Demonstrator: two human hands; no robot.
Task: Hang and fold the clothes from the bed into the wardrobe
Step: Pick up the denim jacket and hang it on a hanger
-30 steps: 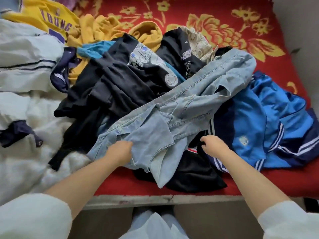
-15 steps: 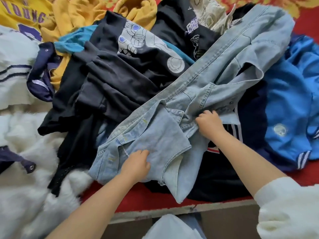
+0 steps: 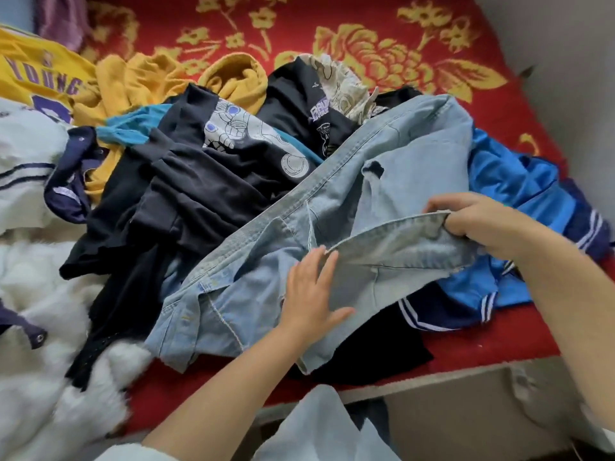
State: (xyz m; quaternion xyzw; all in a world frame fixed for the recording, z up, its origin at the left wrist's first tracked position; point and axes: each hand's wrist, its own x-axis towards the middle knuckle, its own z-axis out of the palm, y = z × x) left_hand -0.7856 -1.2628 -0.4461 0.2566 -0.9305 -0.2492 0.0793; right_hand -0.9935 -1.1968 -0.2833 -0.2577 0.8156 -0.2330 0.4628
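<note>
A light blue denim shirt (image 3: 399,168) lies across the top of a clothes pile on the red flowered bed (image 3: 416,31). My right hand (image 3: 476,221) grips a hemmed edge of the denim and lifts it off the pile. With its fingers straight, my left hand (image 3: 311,294) lies flat on the denim just below that lifted edge. Under the shirt are a black printed T-shirt (image 3: 199,168) and a blue sports jacket (image 3: 519,194).
Yellow garments (image 3: 133,81) and a yellow jersey (image 3: 36,78) lie at the back left. White fluffy and striped clothes (image 3: 30,277) fill the left side. The bed's pale wooden front edge (image 3: 449,377) runs below the pile. A grey wall (image 3: 565,61) stands to the right.
My right hand has taken hold of a denim edge and raised it to the right. My left hand slid right and flattened on the shirt. The camera pulled back.
</note>
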